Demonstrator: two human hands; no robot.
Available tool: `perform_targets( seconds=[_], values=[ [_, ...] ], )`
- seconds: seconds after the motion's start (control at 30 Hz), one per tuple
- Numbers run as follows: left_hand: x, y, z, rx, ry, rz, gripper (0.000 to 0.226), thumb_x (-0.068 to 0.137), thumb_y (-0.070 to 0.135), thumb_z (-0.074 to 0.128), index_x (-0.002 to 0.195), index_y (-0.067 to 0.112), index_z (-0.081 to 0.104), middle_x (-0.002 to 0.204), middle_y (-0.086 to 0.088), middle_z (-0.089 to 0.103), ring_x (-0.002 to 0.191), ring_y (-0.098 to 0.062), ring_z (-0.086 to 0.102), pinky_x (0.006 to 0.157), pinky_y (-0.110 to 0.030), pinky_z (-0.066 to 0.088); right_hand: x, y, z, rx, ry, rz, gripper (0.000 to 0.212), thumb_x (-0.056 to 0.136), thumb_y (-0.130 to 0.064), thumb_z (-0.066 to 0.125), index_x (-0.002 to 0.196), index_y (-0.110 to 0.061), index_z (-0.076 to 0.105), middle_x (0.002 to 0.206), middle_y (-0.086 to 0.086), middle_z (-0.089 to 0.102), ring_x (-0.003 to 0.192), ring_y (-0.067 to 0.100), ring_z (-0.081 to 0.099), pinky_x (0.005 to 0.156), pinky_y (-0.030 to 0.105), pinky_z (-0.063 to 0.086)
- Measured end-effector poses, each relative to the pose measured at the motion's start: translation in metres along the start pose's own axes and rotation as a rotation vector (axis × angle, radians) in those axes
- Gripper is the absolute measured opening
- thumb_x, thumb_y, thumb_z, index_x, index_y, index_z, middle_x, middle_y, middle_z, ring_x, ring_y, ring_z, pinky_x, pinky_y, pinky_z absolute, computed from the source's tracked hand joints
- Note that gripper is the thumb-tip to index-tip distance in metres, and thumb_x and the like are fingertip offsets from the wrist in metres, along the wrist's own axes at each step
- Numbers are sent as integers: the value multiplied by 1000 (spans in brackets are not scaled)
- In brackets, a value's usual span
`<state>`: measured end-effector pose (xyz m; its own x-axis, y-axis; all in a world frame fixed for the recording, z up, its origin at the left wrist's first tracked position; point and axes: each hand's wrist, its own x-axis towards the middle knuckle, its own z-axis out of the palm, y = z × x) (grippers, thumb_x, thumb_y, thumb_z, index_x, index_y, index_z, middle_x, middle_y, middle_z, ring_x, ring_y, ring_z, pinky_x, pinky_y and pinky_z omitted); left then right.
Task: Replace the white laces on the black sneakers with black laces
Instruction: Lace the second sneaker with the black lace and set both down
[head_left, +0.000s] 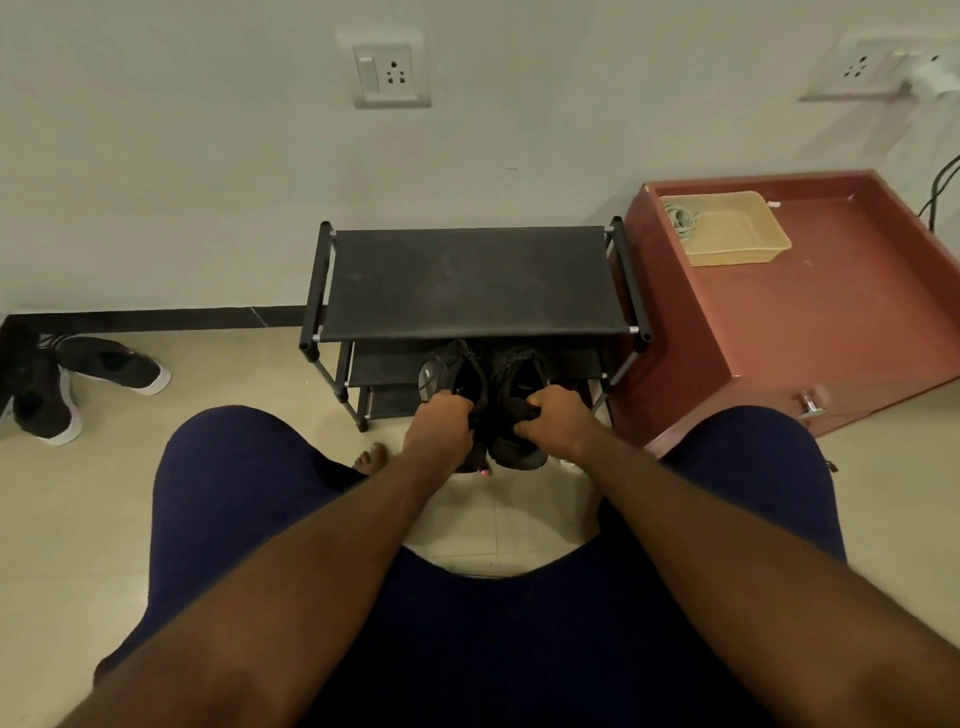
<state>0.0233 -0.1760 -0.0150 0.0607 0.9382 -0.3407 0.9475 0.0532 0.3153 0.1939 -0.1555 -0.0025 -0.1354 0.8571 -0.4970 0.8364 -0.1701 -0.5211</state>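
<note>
1. Just in front of the shoe rack (467, 280), low in the middle of the scene: gripping two black shoes by the heel collar. Left hand (439, 421) curled round the left sneaker (452, 371), right hand (553, 415) clenched on the right sneaker (522, 369). Both pointed toe-first towards the far wall.
2. Cannot tell the lace colour on either sneaker; too dark. Could end up unlacing the wrong pair, given the second pair of dark shoes (109, 364) lying on the floor at far left.
3. Held only at the collar, so liable to tip toe-down and knock the lower shelf (384, 371) while being drawn nearer. Could snag a loose lace end on its bars.
4. Might slip out of a grip on soft collar fabric; safer to support under the sole before lifting.
5. No black laces plainly in view. Only a pale coil (680, 218) in the yellow tray (727, 234) on the red-brown cabinet (831, 312) at right. Cannot tell what it is, so easy to mistake for a lace.
6. Bare foot (371, 457) just near-left of the sneakers: likely to take the hit from a dropped shoe.
</note>
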Motion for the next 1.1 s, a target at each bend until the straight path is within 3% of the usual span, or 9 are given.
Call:
perform_targets(
  seconds=[0.2,0.4,0.53,0.67,0.77,0.87,0.93,1.03,1.1],
  values=[
    [46,-23,32,-107,16,-78,18,90,7,57,106,9,65,128,-11,45,98,-30,58,85,-40,52,56,15,30,-18,41,29,13,86,-13,68,88,-1,71,97,17,65,92,33,64,71,30,45],
    [87,-38,63,-271,26,-137,27,96,19,55,121,12,63,159,-9,27,112,-27,57,97,-37,51,110,21,50,12,108,33,16,90,-12,66,99,-3,76,131,17,53,100,32,60,91,37,50],
    [121,-49,70,-314,81,-74,52,100,16,45,151,18,37,157,-5,33,135,-27,43,78,2,42,141,25,60,54,161,66,23,92,-9,66,114,-8,73,154,13,39,116,32,59,104,33,45],
    [150,-73,86,-227,-18,0,48,93,34,55,137,15,55,163,0,22,142,-31,33,114,-45,36,162,34,63,14,155,93,32,96,-11,63,128,-9,66,163,11,27,130,31,52,109,27,37],
    [159,-78,88,-273,32,39,57,92,41,48,148,38,38,163,9,20,148,-26,23,121,-45,22,170,41,67,27,182,65,36,95,-13,65,131,-10,64,164,12,25,135,32,49,111,28,35],
    [162,-67,83,-436,110,-133,54,92,10,61,143,11,46,163,-9,17,140,-31,36,109,-25,28,173,47,71,117,243,4,52,93,-18,69,142,-16,55,163,13,27,141,30,42,112,29,34],
    [159,-60,83,-678,172,-225,69,84,3,66,146,13,38,157,-10,29,135,-26,43,108,-24,34,172,46,75,322,325,34,67,88,-35,71,148,-20,45,156,8,40,138,22,45,110,30,39],
    [150,-44,78,-1072,337,-464,64,89,9,62,146,15,35,133,-3,54,115,-14,57,91,-23,50,178,31,78,672,472,344,73,84,-63,62,141,-21,47,135,2,59,123,20,58,102,41,52],
    [158,-42,75,-1117,380,-683,53,92,28,60,141,16,42,123,0,58,106,-15,60,83,-27,50,189,21,74,823,377,529,61,88,-58,63,134,-19,53,123,3,65,104,25,67,78,40,61]
  ],
)
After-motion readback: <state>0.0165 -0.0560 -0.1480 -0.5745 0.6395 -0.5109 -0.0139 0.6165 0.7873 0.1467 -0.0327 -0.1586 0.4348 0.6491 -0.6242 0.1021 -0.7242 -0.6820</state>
